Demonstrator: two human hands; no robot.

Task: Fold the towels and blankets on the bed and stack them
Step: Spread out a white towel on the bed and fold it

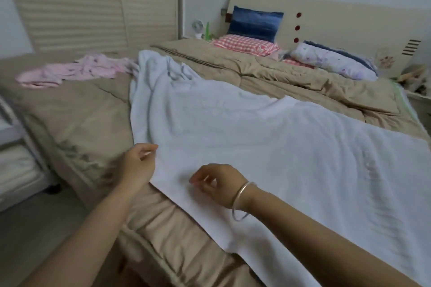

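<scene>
Hovering over white blanket (256, 147): right hand (214, 184) loosely curled, empty; left hand (140, 165) blurred, grip unclear

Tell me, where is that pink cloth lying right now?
In the head view, the pink cloth lies crumpled at the far left of the tan quilt, just left of the bunched far end of the pale blanket.
</scene>
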